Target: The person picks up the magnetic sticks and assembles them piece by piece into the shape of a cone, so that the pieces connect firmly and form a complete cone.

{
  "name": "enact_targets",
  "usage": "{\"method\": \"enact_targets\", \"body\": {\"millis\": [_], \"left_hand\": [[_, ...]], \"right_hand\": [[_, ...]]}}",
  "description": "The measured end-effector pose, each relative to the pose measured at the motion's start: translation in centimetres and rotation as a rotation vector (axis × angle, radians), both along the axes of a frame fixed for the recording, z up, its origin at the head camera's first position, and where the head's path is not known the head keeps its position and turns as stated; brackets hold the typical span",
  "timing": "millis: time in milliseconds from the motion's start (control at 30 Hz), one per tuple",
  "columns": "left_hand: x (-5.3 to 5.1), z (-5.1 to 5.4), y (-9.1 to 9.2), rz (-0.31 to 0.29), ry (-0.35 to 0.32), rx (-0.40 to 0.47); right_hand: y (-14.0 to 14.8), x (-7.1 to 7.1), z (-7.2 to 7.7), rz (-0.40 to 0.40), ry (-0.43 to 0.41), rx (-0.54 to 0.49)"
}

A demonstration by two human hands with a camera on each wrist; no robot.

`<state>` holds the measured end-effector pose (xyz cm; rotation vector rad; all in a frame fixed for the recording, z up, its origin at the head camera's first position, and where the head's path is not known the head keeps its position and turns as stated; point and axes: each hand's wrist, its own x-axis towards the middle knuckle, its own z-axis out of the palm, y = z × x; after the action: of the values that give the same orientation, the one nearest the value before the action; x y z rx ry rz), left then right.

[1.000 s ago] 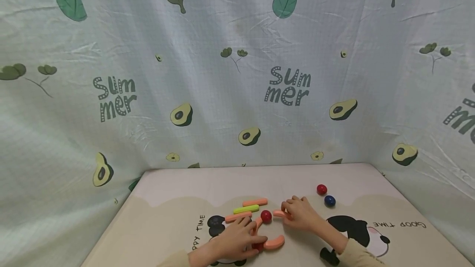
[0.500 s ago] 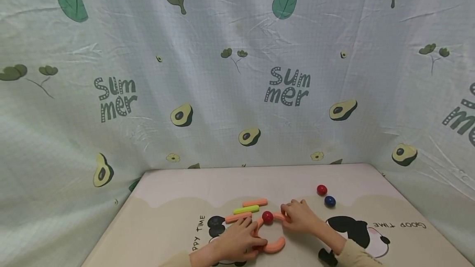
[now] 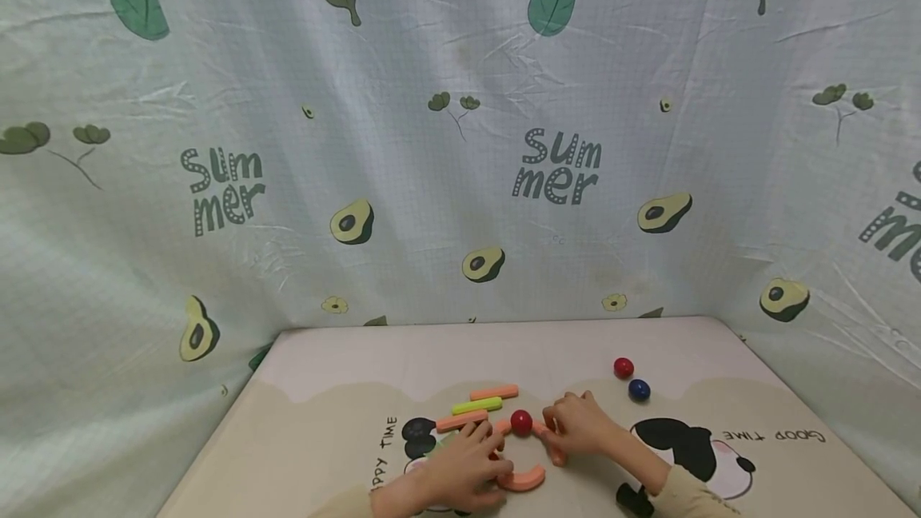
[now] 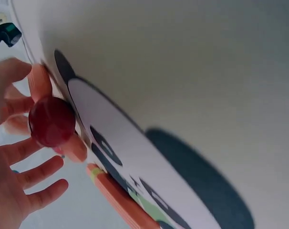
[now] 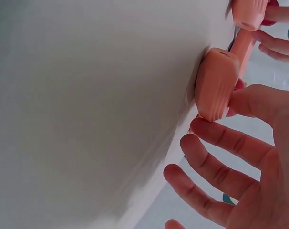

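Observation:
Near the table's front, my left hand (image 3: 471, 470) holds a red ball (image 4: 52, 121) between thumb and index finger, the thumb touching a curved orange piece (image 4: 39, 83); its other fingers are spread. My hand covers this ball in the head view. From there a curved orange piece (image 3: 523, 479) extends right. My right hand (image 3: 581, 424) pinches another curved orange piece (image 3: 554, 446) (image 5: 217, 86) between thumb and index finger, its free end pointing toward the front. This piece meets a second red ball (image 3: 521, 422), with a further orange piece (image 3: 502, 427) at the ball's left.
Behind my left hand lie two straight orange sticks (image 3: 494, 392) (image 3: 462, 421) with a yellow-green stick (image 3: 477, 405) between them. A red ball (image 3: 623, 368) and a blue ball (image 3: 639, 390) stand at the back right of the printed table (image 3: 324, 358). A patterned curtain (image 3: 403, 142) surrounds the table.
The right-hand orange piece has moved left to the upper red ball and swung round, its free end now toward the front. The front orange piece has shifted slightly left.

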<state>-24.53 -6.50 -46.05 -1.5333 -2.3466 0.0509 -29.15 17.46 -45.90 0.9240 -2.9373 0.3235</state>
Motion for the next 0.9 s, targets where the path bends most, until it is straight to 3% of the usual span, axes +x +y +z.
{"method": "enact_targets", "body": {"millis": [267,467,600,900], "left_hand": [[0.1,-0.4,0.4,0.023,0.096,-0.037],[-0.2,-0.1,0.4,0.089,0.017,-0.090],[-0.3,-0.3,-0.1,0.074,0.005,-0.080],[-0.1,0.0,-0.4,0.032,0.016,-0.056]], "right_hand": [[-0.2,0.3,0.1,-0.015,-0.025,-0.001],[-0.2,0.3,0.1,0.001,-0.036,-0.014],[0.1,-0.1,0.2,0.001,-0.029,-0.015],[1.5,-1.4,0.6,-0.076,0.185,0.004]]}}
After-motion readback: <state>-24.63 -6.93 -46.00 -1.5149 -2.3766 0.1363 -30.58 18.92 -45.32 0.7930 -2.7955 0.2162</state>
